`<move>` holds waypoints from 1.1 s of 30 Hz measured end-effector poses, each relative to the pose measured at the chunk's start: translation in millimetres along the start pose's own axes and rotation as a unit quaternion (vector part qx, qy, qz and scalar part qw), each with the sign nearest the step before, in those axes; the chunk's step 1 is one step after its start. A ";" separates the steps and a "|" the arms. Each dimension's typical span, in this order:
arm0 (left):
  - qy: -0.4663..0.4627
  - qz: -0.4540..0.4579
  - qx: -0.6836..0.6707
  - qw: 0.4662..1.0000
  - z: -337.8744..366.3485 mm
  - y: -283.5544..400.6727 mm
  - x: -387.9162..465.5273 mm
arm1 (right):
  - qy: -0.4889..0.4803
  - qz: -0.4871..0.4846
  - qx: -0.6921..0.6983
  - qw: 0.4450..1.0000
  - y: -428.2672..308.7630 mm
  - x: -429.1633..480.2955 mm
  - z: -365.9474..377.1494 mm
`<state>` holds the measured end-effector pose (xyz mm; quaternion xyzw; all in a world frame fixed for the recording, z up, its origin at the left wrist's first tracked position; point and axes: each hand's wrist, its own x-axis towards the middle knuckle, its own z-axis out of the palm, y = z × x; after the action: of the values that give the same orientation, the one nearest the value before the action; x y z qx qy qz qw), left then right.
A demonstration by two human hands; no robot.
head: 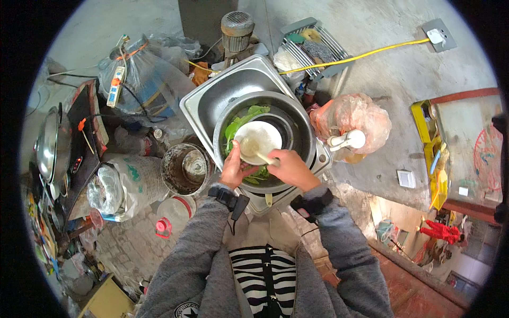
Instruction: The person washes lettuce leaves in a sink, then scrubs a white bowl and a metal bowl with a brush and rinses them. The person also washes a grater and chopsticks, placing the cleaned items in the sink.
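My left hand [234, 169] grips the left rim of a white bowl [267, 133] holding some cloudy liquid. In my right hand [292, 169] is the pale handle of a utensil [269, 159], whose head dips into the bowl. The bowl is held over a large steel basin [306, 119]. Green leafy vegetables [240, 123] lie in that basin, beside and below the bowl, along with a dark round pan or pot [287, 123] partly hidden by the bowl. The basin rests on a stainless steel sink [210, 87]. A light handle [269, 199] sticks out at the basin's near edge.
Left of the sink stand a stained metal bucket [169, 175] and a plastic jug with a red cap [177, 210]. A dish rack [314, 47], an electric motor [237, 31] and a yellow cable [358, 55] are beyond. Plastic bags [358, 115] hang at the right. A person in red [441, 231] is far right.
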<state>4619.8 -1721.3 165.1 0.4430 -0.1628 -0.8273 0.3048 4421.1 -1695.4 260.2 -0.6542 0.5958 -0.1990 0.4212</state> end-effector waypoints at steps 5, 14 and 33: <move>0.003 0.009 -0.034 0.999 -2.2 -19.6 4.0 | 0.004 0.082 -0.075 0.994 4.3 2.1 -6.9; -0.008 0.006 -0.071 0.997 20.6 -35.4 14.6 | 0.008 0.068 0.015 0.998 38.8 -1.0 -1.0; 0.078 0.164 0.032 0.983 22.7 -26.1 17.2 | -0.050 0.016 0.132 0.990 49.2 -8.4 -15.4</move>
<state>4584.2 -1712.6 152.7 0.4829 -0.2358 -0.7232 0.4337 4377.5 -1689.1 232.1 -0.5926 0.5531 -0.2361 0.5359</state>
